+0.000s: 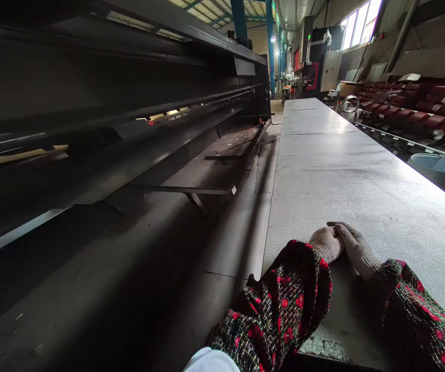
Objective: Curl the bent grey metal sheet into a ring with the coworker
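Observation:
Both my hands wear pale knitted work gloves and rest on a long grey metal sheet [346, 170] that runs away from me. My left hand [325, 243] lies curled on the sheet near its left edge. My right hand [356, 249] lies over it, fingers stretched flat across the left glove. Neither hand holds anything. Dark checked sleeve covers with red flowers hide both forearms.
A long dark machine [109, 119] with a slot and support arms runs along the left, across a narrow floor strip. A light blue tub [437, 168] and stacked red parts [424, 111] stand at the right. More machines stand at the far end of the hall.

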A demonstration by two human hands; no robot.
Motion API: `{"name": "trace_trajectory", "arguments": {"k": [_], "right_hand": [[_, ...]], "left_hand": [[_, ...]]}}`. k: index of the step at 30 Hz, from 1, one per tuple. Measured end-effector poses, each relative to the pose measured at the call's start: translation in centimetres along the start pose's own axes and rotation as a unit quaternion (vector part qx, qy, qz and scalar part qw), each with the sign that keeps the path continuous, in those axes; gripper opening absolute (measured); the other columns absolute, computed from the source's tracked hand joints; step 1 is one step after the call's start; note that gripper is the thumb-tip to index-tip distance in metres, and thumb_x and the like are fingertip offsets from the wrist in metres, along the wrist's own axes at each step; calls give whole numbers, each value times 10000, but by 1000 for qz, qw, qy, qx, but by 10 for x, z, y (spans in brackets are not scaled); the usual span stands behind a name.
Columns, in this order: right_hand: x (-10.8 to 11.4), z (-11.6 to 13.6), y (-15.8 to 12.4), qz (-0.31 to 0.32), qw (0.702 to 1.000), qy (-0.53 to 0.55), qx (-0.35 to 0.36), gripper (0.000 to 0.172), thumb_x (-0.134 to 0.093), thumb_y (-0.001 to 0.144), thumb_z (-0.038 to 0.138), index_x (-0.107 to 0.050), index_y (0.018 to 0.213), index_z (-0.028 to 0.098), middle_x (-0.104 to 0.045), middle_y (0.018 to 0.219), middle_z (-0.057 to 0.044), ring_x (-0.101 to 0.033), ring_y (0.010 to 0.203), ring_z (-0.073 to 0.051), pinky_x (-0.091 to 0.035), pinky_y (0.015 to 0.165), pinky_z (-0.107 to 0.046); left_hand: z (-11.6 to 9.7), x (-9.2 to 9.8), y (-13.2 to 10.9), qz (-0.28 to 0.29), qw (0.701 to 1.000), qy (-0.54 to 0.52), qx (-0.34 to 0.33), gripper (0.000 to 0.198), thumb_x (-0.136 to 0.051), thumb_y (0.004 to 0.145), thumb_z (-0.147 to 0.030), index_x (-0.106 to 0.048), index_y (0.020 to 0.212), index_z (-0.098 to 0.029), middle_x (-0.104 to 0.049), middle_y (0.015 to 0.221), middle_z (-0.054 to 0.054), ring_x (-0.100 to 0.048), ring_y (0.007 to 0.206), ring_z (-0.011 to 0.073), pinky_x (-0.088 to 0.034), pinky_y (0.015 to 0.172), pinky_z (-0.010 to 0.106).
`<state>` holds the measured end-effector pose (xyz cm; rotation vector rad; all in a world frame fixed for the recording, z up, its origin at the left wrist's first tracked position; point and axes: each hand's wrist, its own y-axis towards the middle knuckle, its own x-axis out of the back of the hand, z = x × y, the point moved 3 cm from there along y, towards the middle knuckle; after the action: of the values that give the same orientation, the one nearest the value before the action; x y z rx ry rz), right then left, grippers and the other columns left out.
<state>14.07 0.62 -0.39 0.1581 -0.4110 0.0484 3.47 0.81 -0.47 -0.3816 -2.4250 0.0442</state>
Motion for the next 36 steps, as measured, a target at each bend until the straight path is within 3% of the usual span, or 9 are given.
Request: {"name": "trace_trajectory", "arguments": {"k": [36], "right_hand": [[1,2,-1,-2,1000,-7,-1,411,-381,856,461,-626,1115,256,-655,1090,-24,-563,1053,-208,-392,969,-352]], "left_hand": [[3,-1,3,-11,1000,4,-13,345,-392,820,-413,-655,991,-269,-685,879,42,-621,815,209,-472,683,287]]}}
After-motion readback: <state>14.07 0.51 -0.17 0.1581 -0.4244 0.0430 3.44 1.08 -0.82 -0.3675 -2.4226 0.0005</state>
